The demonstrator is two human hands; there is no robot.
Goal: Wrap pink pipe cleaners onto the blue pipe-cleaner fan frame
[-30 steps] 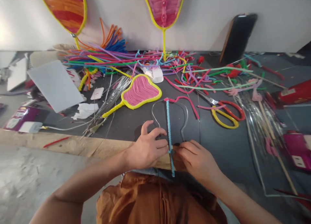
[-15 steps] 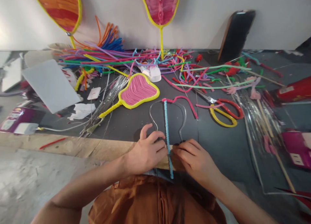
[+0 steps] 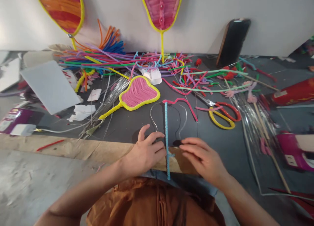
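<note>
A wire frame (image 3: 186,116), bent into a rounded outline, lies in front of me. A light blue pipe cleaner (image 3: 166,121) runs down its middle, with a short blue bit sticking out sideways low down. At its top a pink pipe cleaner (image 3: 181,99) is attached and curves off to the right. My left hand (image 3: 147,150) has its fingers curled against the blue pipe cleaner, closed on it, its index finger and thumb partly hidden. My right hand (image 3: 203,157) is just right of the pipe cleaner, fingers stretched and apart, with nothing visible in them.
A finished pink piece with yellow edging (image 3: 139,93) lies behind my left hand. Scissors (image 3: 222,114) rest to the right, near a bundle of thin wires (image 3: 252,128). Loose pipe cleaners (image 3: 110,60) are heaped along the wall, where a phone (image 3: 233,43) leans.
My right hand has moved slightly right, away from the blue pipe cleaner, and its fingers have loosened. A short blue end now shows there. My left hand stays about in place.
</note>
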